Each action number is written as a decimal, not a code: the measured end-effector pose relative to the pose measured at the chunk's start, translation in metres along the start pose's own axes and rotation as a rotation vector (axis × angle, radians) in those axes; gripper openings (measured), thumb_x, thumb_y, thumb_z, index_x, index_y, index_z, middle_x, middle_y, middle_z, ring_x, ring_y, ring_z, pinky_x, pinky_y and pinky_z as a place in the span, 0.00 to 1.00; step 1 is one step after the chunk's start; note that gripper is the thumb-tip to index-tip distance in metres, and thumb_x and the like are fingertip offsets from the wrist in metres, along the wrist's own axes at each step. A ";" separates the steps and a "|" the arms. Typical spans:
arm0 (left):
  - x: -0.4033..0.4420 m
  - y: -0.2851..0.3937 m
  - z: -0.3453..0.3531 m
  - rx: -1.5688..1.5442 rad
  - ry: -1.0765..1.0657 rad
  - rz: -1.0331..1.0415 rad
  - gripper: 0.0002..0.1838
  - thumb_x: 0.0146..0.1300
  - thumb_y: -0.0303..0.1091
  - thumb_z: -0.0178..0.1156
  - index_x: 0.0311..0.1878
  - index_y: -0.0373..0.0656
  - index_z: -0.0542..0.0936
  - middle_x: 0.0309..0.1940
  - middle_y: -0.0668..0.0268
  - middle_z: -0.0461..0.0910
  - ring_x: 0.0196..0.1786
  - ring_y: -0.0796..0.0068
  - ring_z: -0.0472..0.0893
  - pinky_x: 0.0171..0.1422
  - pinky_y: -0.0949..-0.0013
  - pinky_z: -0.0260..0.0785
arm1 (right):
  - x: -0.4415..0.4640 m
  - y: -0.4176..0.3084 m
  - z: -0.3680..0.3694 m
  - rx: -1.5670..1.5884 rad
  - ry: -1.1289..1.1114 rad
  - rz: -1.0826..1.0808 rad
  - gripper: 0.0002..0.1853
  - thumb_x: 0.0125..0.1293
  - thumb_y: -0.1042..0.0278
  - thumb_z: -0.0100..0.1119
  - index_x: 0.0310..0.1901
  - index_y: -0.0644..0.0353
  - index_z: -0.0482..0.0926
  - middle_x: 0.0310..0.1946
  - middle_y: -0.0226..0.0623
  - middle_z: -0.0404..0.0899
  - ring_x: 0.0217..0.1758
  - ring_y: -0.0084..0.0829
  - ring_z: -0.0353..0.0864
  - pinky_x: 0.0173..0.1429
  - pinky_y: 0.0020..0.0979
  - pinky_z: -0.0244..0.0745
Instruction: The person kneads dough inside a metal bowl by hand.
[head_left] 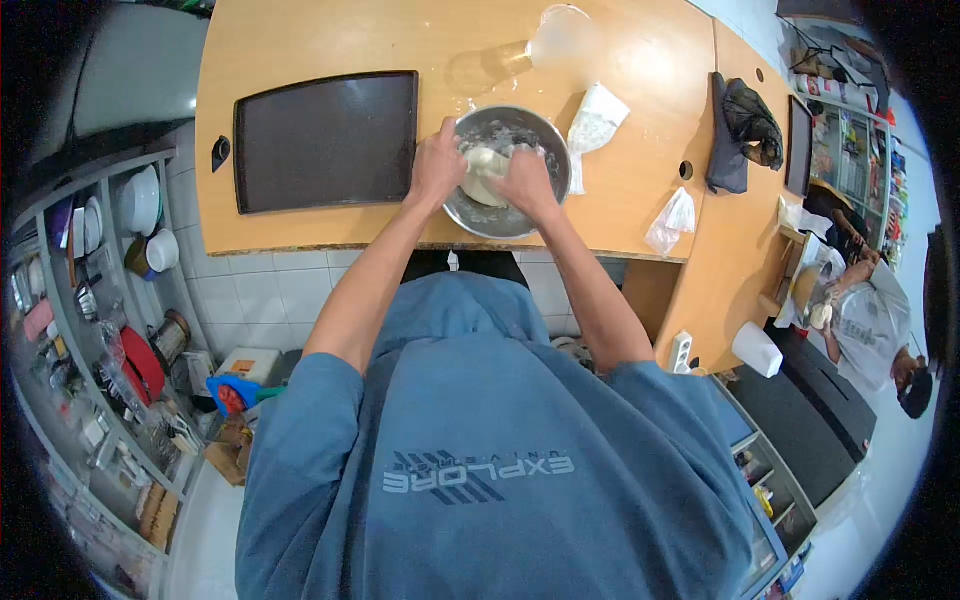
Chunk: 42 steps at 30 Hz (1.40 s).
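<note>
A metal mixing bowl (558,140) stands near the table's front edge, its inner wall smeared with white residue. A lump of pale dough (484,172) lies inside it. At the bowl's left rim is my left hand (438,167), closed on the rim, its fingertips partly hidden. My right hand (526,182) reaches into the bowl from the right, its fingers curled onto the dough and a little smeared by motion.
Left of the bowl lies a dark baking tray (325,145). To the right are a white plastic bag (597,125) and a smaller bag (672,220). A clear container (505,60) lies behind. Another person (865,320) works at far right.
</note>
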<state>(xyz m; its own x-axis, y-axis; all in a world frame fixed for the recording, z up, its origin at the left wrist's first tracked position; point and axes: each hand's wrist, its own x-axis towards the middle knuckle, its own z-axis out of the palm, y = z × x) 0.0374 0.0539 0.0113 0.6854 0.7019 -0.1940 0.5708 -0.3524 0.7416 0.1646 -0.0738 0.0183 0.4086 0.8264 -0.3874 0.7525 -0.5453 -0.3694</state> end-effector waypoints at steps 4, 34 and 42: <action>-0.001 0.002 0.000 -0.008 0.016 0.016 0.14 0.66 0.27 0.57 0.54 0.40 0.71 0.36 0.38 0.83 0.44 0.33 0.83 0.45 0.38 0.74 | -0.018 -0.003 0.006 0.245 0.059 0.011 0.32 0.54 0.53 0.75 0.53 0.70 0.77 0.43 0.57 0.84 0.50 0.56 0.84 0.59 0.49 0.76; 0.001 -0.007 -0.005 -0.001 0.000 0.015 0.10 0.65 0.23 0.55 0.49 0.36 0.72 0.31 0.38 0.82 0.39 0.33 0.82 0.42 0.39 0.73 | 0.017 -0.035 0.043 -0.098 0.451 0.140 0.14 0.65 0.58 0.55 0.45 0.59 0.80 0.44 0.46 0.79 0.49 0.50 0.80 0.49 0.49 0.77; -0.002 -0.005 -0.002 -0.040 0.056 -0.027 0.13 0.63 0.23 0.58 0.50 0.38 0.70 0.33 0.37 0.81 0.41 0.31 0.81 0.43 0.36 0.71 | 0.037 -0.019 0.060 -0.040 0.413 0.208 0.24 0.64 0.48 0.59 0.53 0.60 0.80 0.52 0.49 0.80 0.56 0.52 0.80 0.58 0.51 0.75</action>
<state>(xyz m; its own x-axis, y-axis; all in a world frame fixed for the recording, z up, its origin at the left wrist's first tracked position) 0.0323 0.0559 0.0092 0.6430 0.7446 -0.1790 0.5694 -0.3086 0.7619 0.1348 -0.0415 -0.0397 0.7183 0.6913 -0.0783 0.6487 -0.7062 -0.2836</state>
